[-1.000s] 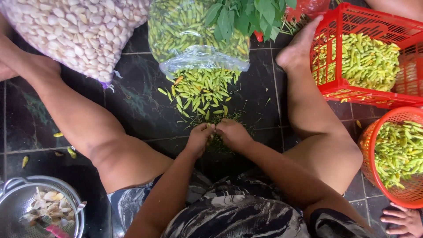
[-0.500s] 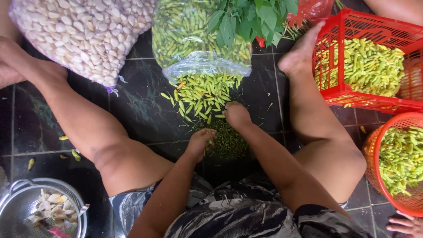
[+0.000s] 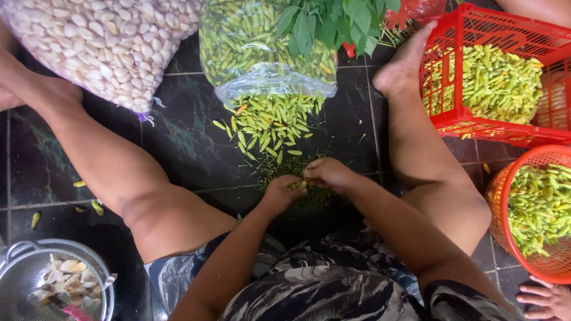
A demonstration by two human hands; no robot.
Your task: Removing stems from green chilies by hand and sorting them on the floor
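While you sit on the dark tiled floor (image 3: 196, 148) with your legs spread, your two hands meet just below the loose heap of green chilies (image 3: 270, 122) that spills from the mouth of the clear plastic bag (image 3: 267, 47). Your left hand (image 3: 284, 191) is curled narrow, and a small pale chili (image 3: 302, 185) shows at its fingertips; your right hand (image 3: 327, 173) is closed in against it, touching the same chili from the other side. Under both hands, on the near side of the heap, lies a dark green pile of plucked stems (image 3: 297, 178). Beyond the heap, a bunch of leafy greens (image 3: 333, 21) rests on the bag. To the left of the heap a large clear sack of peeled garlic cloves (image 3: 101, 41) sits by your left foot. To the right of the heap, past your right leg, a red square basket (image 3: 443, 77) holds more green chilies, and nearer you an orange round basket (image 3: 496, 202) holds another lot. Far to the lower left of the heap stands a metal colander (image 3: 101, 279) with garlic pieces in it.
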